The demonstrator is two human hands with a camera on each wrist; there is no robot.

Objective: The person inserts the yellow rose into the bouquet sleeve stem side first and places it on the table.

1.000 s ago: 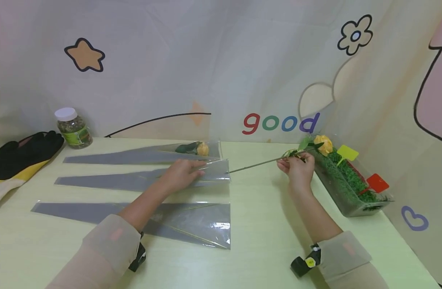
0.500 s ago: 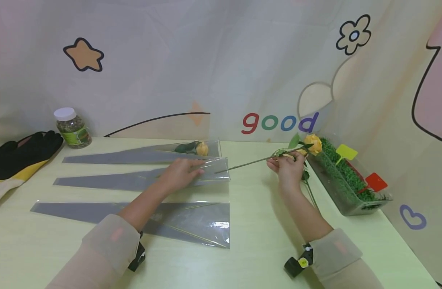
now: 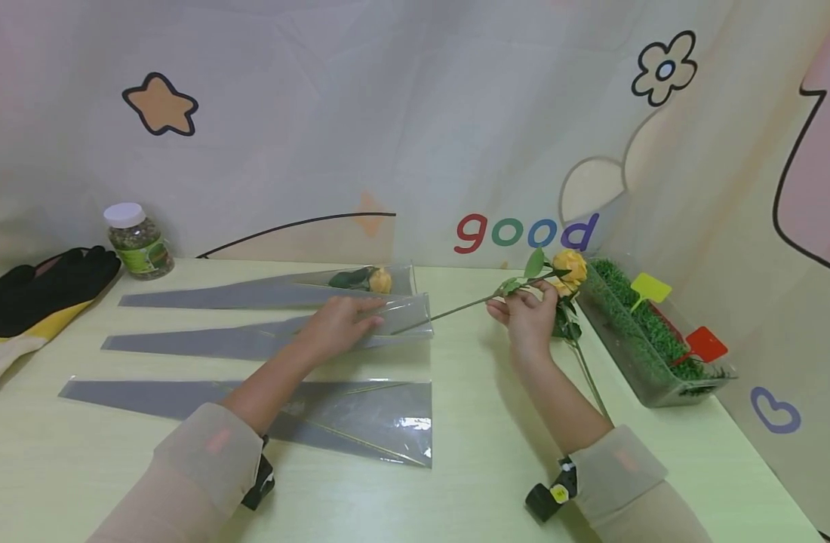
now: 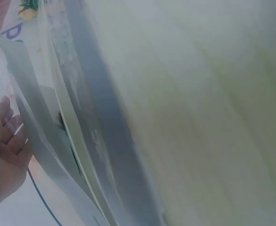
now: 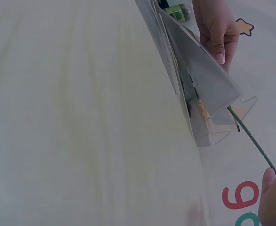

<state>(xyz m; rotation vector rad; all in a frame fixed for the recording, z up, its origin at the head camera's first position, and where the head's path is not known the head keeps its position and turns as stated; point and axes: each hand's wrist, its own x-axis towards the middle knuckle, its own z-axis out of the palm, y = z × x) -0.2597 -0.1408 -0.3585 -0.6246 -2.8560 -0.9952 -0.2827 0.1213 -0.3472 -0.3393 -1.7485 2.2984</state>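
My right hand [image 3: 532, 324] pinches a yellow rose [image 3: 570, 264] near its leaves, just below the bloom. The thin stem [image 3: 456, 308] slants left, and its tip lies within the mouth of the middle clear-and-grey flower sleeve [image 3: 204, 342]. My left hand [image 3: 340, 324] holds that sleeve near its wide end; in the left wrist view its curled fingers [image 4: 15, 136] pinch the film. The right wrist view shows the green stem [image 5: 253, 139] at the sleeve's raised opening. Partly hidden behind my right hand, a second rose lies with its stem [image 3: 591, 385] toward me.
A filled sleeve with a yellow rose [image 3: 380, 280] lies behind, and a flat sleeve [image 3: 367, 415] in front. At right stands a clear planter [image 3: 659, 396] of greenery with yellow and red tags. A jar [image 3: 139, 241] and a black-yellow glove [image 3: 48, 294] sit at left.
My right hand has moved left with the rose, sliding the stem tip into the middle sleeve's mouth. The second rose on the table has come into view. My left hand stays in place.
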